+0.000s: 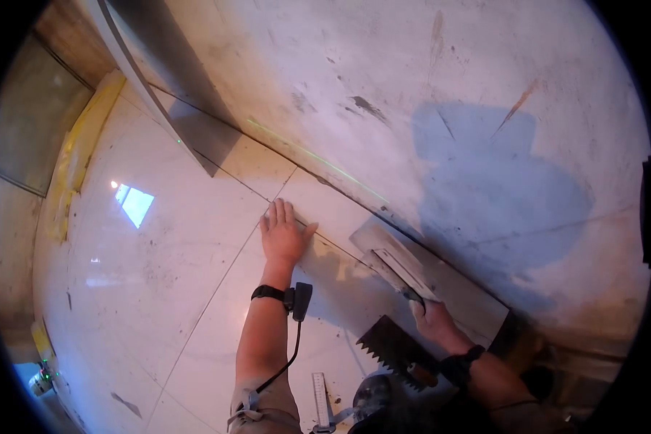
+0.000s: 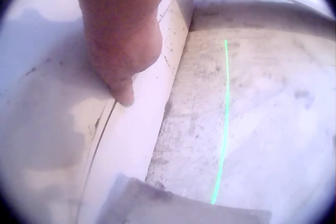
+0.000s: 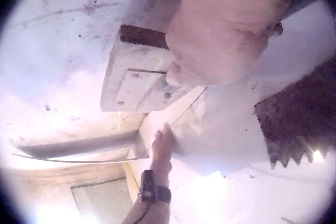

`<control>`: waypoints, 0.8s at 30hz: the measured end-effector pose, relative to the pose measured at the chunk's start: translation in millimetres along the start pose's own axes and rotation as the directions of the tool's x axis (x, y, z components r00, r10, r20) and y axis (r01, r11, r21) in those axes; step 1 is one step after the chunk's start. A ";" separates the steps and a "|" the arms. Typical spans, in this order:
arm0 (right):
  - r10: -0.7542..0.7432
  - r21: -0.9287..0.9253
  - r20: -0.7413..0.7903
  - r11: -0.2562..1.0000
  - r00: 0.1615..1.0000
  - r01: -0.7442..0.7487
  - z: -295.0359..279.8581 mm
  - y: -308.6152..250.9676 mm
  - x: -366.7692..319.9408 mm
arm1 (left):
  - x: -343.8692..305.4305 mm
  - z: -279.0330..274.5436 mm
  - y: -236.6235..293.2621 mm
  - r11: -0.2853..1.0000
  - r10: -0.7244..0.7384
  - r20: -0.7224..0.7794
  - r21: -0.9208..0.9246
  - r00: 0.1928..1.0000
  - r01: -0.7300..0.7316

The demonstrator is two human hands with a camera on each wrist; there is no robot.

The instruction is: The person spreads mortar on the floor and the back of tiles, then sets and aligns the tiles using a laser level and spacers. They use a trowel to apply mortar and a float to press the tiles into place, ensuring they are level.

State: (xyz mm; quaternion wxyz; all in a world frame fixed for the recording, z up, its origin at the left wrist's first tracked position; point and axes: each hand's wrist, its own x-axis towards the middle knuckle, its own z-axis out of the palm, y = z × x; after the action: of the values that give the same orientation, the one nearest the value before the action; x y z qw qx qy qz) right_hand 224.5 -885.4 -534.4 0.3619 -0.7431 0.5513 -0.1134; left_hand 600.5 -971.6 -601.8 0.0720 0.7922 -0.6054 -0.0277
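Note:
My left hand (image 1: 284, 242) lies flat on the pale floor tiles (image 1: 217, 239), fingers straight, beside a joint between tiles. In the left wrist view its thumb rests by that joint (image 2: 105, 129). My right hand (image 1: 435, 322) grips the handle of a flat rectangular trowel (image 1: 394, 264), which is over the narrow tile strip along the wall; whether it touches the tile I cannot tell. The right wrist view shows the trowel's plate (image 3: 136, 77) beyond the right hand (image 3: 215, 45). Close to the right forearm is a dark notched trowel (image 1: 394, 347), its teeth showing.
A stained wall (image 1: 484, 87) with a green laser line (image 1: 318, 156) runs along the right. A thin curved panel (image 1: 152, 94) stands at the upper left. Yellow material (image 1: 87, 145) edges the floor at the left. A ruler-like tool (image 1: 320, 398) lies near the lower middle.

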 end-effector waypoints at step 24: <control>0.170 0.005 0.104 0.985 0.980 -0.171 -0.3 -27.9 0.4 | 39.7 -19.0 9.9 0.998 -0.028 0.292 -0.039 0.956 0.041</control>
State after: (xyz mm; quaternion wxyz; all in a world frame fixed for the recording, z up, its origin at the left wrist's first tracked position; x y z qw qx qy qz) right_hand 245.1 -882.2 -515.8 0.4033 -0.6956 0.5927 -0.0471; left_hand 604.1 -1010.8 -579.9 -0.0007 0.7881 -0.5947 -0.1589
